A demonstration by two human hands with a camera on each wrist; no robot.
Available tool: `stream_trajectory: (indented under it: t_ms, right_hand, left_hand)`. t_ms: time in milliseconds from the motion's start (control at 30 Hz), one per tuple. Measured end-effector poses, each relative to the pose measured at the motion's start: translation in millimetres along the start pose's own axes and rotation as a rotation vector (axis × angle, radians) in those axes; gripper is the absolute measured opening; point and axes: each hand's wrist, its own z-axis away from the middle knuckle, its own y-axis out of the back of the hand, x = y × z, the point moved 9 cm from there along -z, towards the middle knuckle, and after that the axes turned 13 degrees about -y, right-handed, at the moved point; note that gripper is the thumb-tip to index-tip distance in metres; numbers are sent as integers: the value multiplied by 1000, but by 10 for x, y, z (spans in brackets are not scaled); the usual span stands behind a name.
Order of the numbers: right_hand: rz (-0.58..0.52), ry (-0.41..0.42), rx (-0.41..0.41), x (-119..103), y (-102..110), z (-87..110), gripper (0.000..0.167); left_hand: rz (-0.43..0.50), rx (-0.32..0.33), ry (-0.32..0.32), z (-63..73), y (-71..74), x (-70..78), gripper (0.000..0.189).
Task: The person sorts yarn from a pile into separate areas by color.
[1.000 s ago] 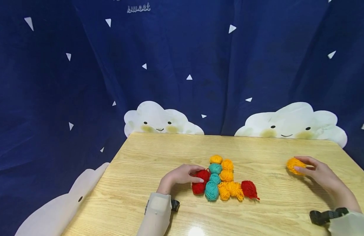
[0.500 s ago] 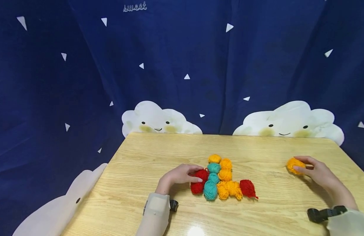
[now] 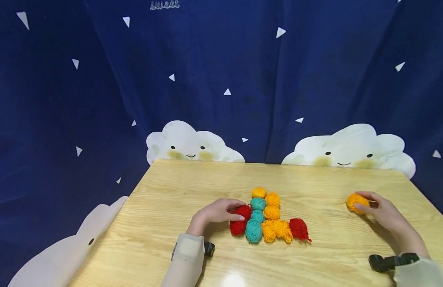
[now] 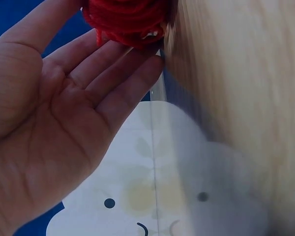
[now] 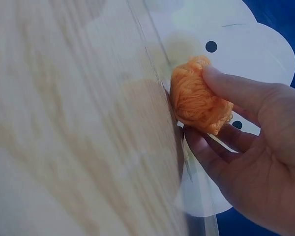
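Note:
My left hand [image 3: 218, 211] holds a red yarn ball [image 3: 246, 210] between thumb and fingers at the left end of a group of yarn balls. The left wrist view shows that red ball [image 4: 128, 19] at the fingertips. A second red yarn ball [image 3: 237, 228] lies just in front of it. Beside them runs a line of teal yarn balls [image 3: 253, 231], with an orange one [image 3: 259, 193] at its far end. Several orange yarn balls [image 3: 272, 212] adjoin on the right. Off to the right, my right hand [image 3: 386, 211] pinches an orange yarn ball [image 5: 196, 96], close over the table.
Another red yarn ball [image 3: 298, 229] with a loose strand ends the near row on the right. Everything rests on a pale wooden table [image 3: 193, 179]. Behind stands a dark blue curtain [image 3: 207, 59] with white clouds. Each wrist wears a black camera mount [image 3: 390, 262].
The whole scene has shifted slightly left in the head view. Both hands keep their hold on the same yarn balls, and the grouped balls keep their layout.

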Motion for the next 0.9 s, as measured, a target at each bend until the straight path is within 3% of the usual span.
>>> stream_trajectory:
  t_ms: [467, 633, 900]
  right_hand:
    - [-6, -6, 7, 41, 18, 6, 74]
    - [-11, 29, 14, 8, -5, 2, 72]
    - [-24, 17, 20, 43, -20, -23, 75]
  left_hand:
    - [-18, 17, -31, -98, -65, 113, 56]
    - [-31, 53, -27, -94, -55, 122, 52]
    - [-15, 94, -60, -134, -15, 162, 42]
